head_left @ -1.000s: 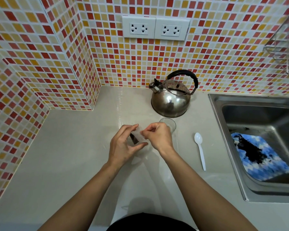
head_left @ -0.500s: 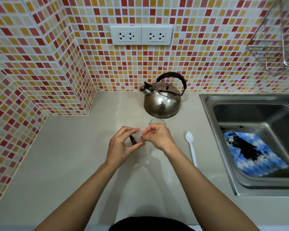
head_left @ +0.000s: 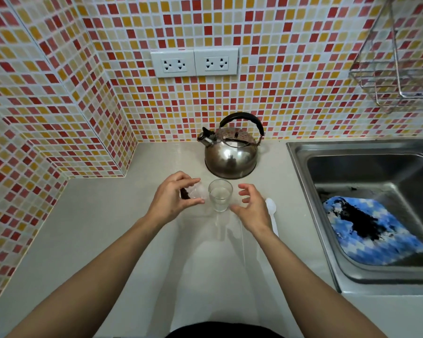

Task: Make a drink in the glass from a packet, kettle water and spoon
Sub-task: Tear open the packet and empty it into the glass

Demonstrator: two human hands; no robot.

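Observation:
A clear glass [head_left: 220, 198] with some clear liquid stands upright on the counter in front of the steel kettle [head_left: 230, 152]. My left hand [head_left: 172, 200] is just left of the glass, pinching a small clear packet [head_left: 195, 191] with dark contents. On the right side of the glass, not touching it, my right hand [head_left: 250, 206] has spread fingers and holds nothing. A white plastic spoon [head_left: 272, 213] lies on the counter, partly hidden under my right hand and wrist.
A steel sink [head_left: 300, 152] with a blue-and-black cloth [head_left: 369, 230] in it lies to the right. Tiled walls close the back and left. A wire rack [head_left: 396, 76] hangs at the upper right. Two wall sockets [head_left: 194, 62] sit above the kettle.
My right hand has let go of the packet and moved to the right of the glass. My left hand keeps the packet. The glass, hidden behind the hands before, is in full view.

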